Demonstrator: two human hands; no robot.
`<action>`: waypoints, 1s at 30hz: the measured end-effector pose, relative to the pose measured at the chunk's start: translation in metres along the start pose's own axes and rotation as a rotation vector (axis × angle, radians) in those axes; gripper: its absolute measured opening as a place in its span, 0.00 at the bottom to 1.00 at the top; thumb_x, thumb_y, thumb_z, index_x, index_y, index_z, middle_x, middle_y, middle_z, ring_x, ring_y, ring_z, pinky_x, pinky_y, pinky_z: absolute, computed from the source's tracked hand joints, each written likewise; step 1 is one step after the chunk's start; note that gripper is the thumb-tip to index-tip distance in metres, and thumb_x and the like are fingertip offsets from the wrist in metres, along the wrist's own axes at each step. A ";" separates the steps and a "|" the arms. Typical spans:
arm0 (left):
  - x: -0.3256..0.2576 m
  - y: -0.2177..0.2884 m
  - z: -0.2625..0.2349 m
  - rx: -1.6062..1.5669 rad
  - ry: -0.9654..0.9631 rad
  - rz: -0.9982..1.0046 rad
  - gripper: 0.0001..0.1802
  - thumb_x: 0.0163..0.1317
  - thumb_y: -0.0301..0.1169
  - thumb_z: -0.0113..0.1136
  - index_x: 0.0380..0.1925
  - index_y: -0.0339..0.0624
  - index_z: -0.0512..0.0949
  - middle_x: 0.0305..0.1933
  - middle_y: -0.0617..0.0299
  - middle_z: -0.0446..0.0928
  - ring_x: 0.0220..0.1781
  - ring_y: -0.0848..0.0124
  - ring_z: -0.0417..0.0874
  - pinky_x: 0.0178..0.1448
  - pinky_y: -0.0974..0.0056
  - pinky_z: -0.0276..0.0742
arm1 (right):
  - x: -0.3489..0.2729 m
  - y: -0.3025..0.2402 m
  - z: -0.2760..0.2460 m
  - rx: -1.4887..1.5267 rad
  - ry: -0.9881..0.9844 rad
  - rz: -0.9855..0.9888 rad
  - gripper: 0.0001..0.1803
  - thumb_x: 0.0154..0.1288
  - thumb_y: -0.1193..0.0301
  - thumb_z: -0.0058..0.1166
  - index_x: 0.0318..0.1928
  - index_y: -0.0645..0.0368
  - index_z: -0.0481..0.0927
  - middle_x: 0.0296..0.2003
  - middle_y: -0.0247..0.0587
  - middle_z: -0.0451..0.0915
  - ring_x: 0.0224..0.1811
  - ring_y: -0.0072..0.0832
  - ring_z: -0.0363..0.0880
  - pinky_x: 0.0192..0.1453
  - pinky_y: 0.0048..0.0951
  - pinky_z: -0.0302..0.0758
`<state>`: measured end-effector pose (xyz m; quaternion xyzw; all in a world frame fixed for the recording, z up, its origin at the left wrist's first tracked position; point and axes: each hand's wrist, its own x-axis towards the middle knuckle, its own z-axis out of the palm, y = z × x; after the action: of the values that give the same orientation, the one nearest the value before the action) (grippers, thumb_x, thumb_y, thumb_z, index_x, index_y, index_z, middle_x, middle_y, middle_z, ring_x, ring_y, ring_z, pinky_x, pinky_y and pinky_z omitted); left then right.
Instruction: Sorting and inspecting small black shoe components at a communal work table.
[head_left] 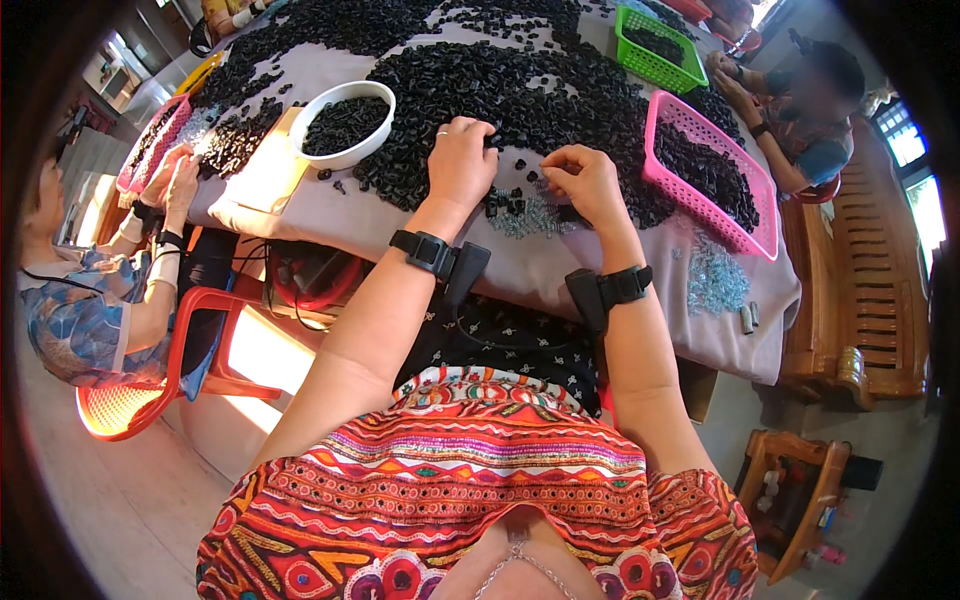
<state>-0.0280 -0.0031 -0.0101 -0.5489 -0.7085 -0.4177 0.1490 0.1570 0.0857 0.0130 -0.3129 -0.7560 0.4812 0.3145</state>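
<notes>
Patterned blouse [480,465] nearest, left hand [462,162] and right hand [590,186] curl ahead.

I see black parts [560,95]; left, white bowl [352,159]; right, pink basket [705,215]; far right, green basket [650,68]; near, red blouse [480,470], multicoloured bands.

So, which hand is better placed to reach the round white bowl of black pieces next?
Probably the left hand: it lies between the bowl and the right hand, so nearer.

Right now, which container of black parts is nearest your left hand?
The white bowl, left of the left hand; pink baskets and green basket lie farther.
</notes>
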 end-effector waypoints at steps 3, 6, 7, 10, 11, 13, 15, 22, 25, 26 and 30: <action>0.003 0.001 0.002 -0.078 -0.177 0.038 0.11 0.55 0.27 0.63 0.40 0.45 0.83 0.44 0.57 0.81 0.50 0.55 0.80 0.54 0.53 0.78 | 0.001 0.004 -0.002 -0.082 0.002 -0.064 0.09 0.55 0.81 0.60 0.38 0.66 0.85 0.26 0.38 0.83 0.27 0.23 0.81 0.35 0.24 0.78; 0.005 0.005 0.002 -0.248 -0.246 0.094 0.09 0.57 0.24 0.61 0.38 0.42 0.83 0.42 0.56 0.81 0.43 0.57 0.83 0.49 0.57 0.79 | 0.002 0.010 -0.002 -0.151 0.010 -0.129 0.11 0.54 0.82 0.58 0.40 0.66 0.85 0.27 0.37 0.84 0.28 0.23 0.82 0.36 0.24 0.77; 0.005 0.005 0.003 -0.248 -0.246 0.092 0.09 0.57 0.24 0.61 0.38 0.42 0.83 0.42 0.56 0.81 0.43 0.57 0.83 0.49 0.57 0.79 | 0.003 0.010 -0.001 -0.151 0.007 -0.133 0.13 0.53 0.83 0.57 0.41 0.66 0.85 0.27 0.37 0.84 0.29 0.23 0.82 0.36 0.24 0.77; 0.006 0.006 0.002 -0.352 -0.091 0.093 0.09 0.57 0.21 0.58 0.38 0.40 0.83 0.41 0.56 0.81 0.40 0.58 0.83 0.45 0.60 0.80 | 0.002 0.005 0.002 -0.013 0.021 -0.072 0.10 0.56 0.82 0.58 0.40 0.66 0.85 0.27 0.37 0.84 0.30 0.21 0.82 0.35 0.23 0.77; 0.008 0.005 -0.001 -0.335 0.012 0.020 0.09 0.57 0.22 0.57 0.37 0.42 0.82 0.41 0.56 0.81 0.43 0.56 0.83 0.48 0.57 0.79 | 0.001 0.001 0.003 -0.013 0.022 -0.070 0.10 0.56 0.82 0.58 0.40 0.66 0.85 0.27 0.37 0.84 0.30 0.21 0.82 0.35 0.23 0.77; 0.009 0.004 -0.005 -0.301 0.075 -0.059 0.08 0.56 0.23 0.57 0.35 0.43 0.82 0.40 0.57 0.81 0.45 0.55 0.82 0.50 0.54 0.79 | -0.003 -0.010 0.004 0.126 0.088 -0.006 0.07 0.59 0.79 0.60 0.39 0.65 0.85 0.27 0.37 0.84 0.28 0.19 0.82 0.33 0.23 0.77; 0.006 0.008 -0.003 -0.308 0.024 -0.029 0.08 0.56 0.24 0.57 0.35 0.43 0.82 0.40 0.58 0.81 0.45 0.55 0.82 0.50 0.54 0.79 | -0.003 -0.008 0.002 0.103 0.096 0.010 0.06 0.61 0.78 0.60 0.38 0.65 0.85 0.27 0.36 0.84 0.26 0.19 0.81 0.31 0.23 0.77; 0.005 0.001 -0.002 -0.064 -0.039 0.022 0.08 0.54 0.26 0.60 0.34 0.46 0.84 0.38 0.58 0.80 0.42 0.57 0.81 0.47 0.54 0.79 | -0.002 -0.008 0.001 0.016 0.089 0.031 0.05 0.61 0.77 0.61 0.37 0.65 0.85 0.25 0.35 0.83 0.23 0.19 0.80 0.29 0.22 0.75; 0.004 -0.001 -0.001 0.023 0.056 -0.004 0.08 0.53 0.26 0.62 0.34 0.46 0.84 0.39 0.58 0.80 0.43 0.56 0.81 0.48 0.54 0.78 | -0.001 -0.005 0.002 -0.001 0.091 -0.022 0.05 0.61 0.77 0.61 0.37 0.65 0.84 0.25 0.35 0.83 0.24 0.19 0.80 0.30 0.22 0.75; 0.004 -0.001 -0.001 0.091 0.073 -0.004 0.08 0.52 0.26 0.63 0.34 0.46 0.84 0.39 0.58 0.80 0.43 0.55 0.81 0.48 0.54 0.78 | -0.001 -0.006 0.002 0.000 0.092 -0.021 0.05 0.61 0.77 0.61 0.37 0.65 0.84 0.25 0.35 0.83 0.24 0.19 0.80 0.30 0.22 0.75; 0.002 0.002 -0.001 0.084 -0.070 0.044 0.09 0.53 0.25 0.62 0.35 0.47 0.83 0.40 0.58 0.80 0.46 0.55 0.80 0.50 0.55 0.78 | -0.002 -0.006 0.003 0.036 0.082 0.000 0.05 0.60 0.77 0.62 0.37 0.66 0.84 0.26 0.35 0.83 0.24 0.18 0.79 0.30 0.22 0.75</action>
<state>-0.0270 -0.0020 -0.0072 -0.5719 -0.7180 -0.3648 0.1562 0.1547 0.0805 0.0175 -0.3268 -0.7338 0.4815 0.3506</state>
